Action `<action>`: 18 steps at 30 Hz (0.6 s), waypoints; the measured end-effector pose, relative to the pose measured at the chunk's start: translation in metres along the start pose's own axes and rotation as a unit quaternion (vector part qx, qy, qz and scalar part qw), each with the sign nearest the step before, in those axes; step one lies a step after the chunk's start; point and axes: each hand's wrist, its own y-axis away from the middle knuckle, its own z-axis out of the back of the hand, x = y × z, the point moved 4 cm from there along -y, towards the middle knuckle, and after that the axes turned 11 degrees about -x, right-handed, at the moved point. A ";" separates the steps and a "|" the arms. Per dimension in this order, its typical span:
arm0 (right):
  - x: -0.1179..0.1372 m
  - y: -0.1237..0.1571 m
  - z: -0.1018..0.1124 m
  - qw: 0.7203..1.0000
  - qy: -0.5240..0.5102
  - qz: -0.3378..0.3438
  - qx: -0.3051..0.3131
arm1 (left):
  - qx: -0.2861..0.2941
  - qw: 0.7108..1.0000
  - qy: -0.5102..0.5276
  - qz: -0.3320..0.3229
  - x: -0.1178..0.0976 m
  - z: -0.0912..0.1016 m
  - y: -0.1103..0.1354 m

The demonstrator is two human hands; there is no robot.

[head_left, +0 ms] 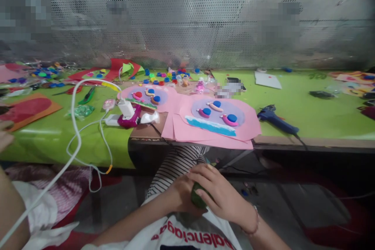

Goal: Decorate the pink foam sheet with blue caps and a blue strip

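Both my hands are low in my lap, below the table edge. My left hand (180,197) and my right hand (224,193) are closed together around a small green object (197,199), mostly hidden by the fingers. On the table above lie two pink foam sheets: the nearer pink sheet (216,125) carries a lilac oval with pink snails, blue caps and a blue strip; the farther pink sheet (148,97) has similar snails.
A blue glue gun (277,121) lies right of the pink sheets on the green tablecloth (322,119). White chargers and cables (125,111) sit left. Several coloured bottle caps (164,77) are scattered behind. Another person's arm (10,203) shows at the left edge. Perforated screen behind.
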 end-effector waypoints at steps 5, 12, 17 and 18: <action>-0.013 -0.004 -0.010 0.998 -0.034 -0.048 0.006 | 0.024 0.999 -0.017 -0.035 0.006 -0.014 0.003; -0.034 0.011 -0.011 0.988 0.005 -0.148 -0.048 | 0.033 0.989 -0.144 0.017 0.006 -0.022 0.000; -0.015 0.006 0.003 0.999 0.026 -0.021 0.003 | 0.086 0.994 -0.045 -0.044 -0.007 -0.007 -0.011; -0.009 0.004 0.004 0.999 0.014 0.037 0.028 | 0.080 0.996 -0.024 -0.044 -0.008 -0.003 -0.014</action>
